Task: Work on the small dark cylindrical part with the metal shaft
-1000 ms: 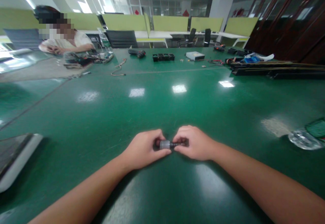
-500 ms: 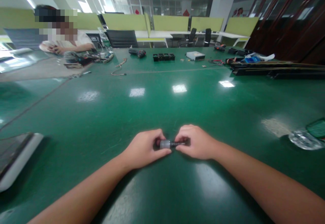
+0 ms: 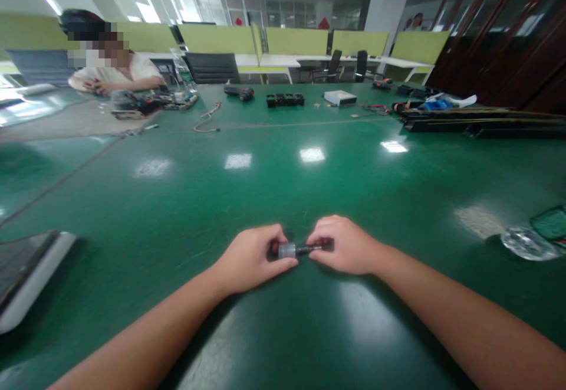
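A small cylindrical object, grey in the middle and dark towards its right end, lies crosswise [image 3: 287,251] low over the green table [image 3: 274,195]. My left hand [image 3: 254,259] is closed round its left part, thumb below and fingers above. The thin dark right end [image 3: 305,249] is pinched between the thumb and fingers of my right hand [image 3: 347,246]. The palms and curled fingers hide both tips of the object.
A light-edged device [image 3: 39,278] sits at the left edge, a clear plastic bottle [image 3: 528,242] at the right. Across the table are a black block [image 3: 285,100], a white box [image 3: 340,97], black rails [image 3: 481,121] and a seated person [image 3: 115,74].
My right hand has shifted very slightly right, showing a little more of the object's dark end. My left hand looks unchanged. The seated person's head and hands have moved slightly.
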A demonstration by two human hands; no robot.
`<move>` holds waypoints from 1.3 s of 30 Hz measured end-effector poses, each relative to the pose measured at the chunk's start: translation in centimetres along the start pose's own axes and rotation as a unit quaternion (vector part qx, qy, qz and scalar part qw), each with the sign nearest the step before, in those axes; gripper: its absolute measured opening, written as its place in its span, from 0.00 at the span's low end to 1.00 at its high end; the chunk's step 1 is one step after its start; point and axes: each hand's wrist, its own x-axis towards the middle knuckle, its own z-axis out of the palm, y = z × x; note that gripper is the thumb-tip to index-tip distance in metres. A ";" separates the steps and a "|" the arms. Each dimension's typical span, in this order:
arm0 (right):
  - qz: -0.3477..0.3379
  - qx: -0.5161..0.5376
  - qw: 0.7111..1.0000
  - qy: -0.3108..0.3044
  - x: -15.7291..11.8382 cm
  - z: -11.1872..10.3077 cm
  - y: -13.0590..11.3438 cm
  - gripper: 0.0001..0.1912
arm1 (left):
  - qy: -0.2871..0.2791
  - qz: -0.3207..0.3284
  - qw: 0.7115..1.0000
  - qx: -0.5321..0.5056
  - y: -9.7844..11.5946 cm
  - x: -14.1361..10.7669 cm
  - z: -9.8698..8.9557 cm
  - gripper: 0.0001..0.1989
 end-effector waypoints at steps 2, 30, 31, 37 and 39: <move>0.001 0.000 1.000 -0.003 0.0 -0.1 0.1 0.04 | -0.001 -0.002 1.000 -0.001 0.0 0.0 0.0 0.16; 0.027 -0.015 0.999 -0.041 -0.4 -1.8 0.5 0.03 | 0.003 0.001 1.000 0.000 0.0 0.0 0.0 0.17; 0.027 -0.014 0.999 -0.044 -0.4 -2.0 0.5 0.04 | 0.003 0.001 1.000 0.000 0.0 0.0 -0.1 0.17; 0.053 -0.020 0.998 -0.038 -0.5 -2.8 1.0 0.03 | 0.002 -0.005 1.000 -0.003 0.0 -0.1 0.0 0.17; 0.048 -0.016 0.998 -0.039 -0.6 -2.9 0.9 0.03 | 0.006 -0.004 1.000 -0.002 0.1 -0.1 0.0 0.17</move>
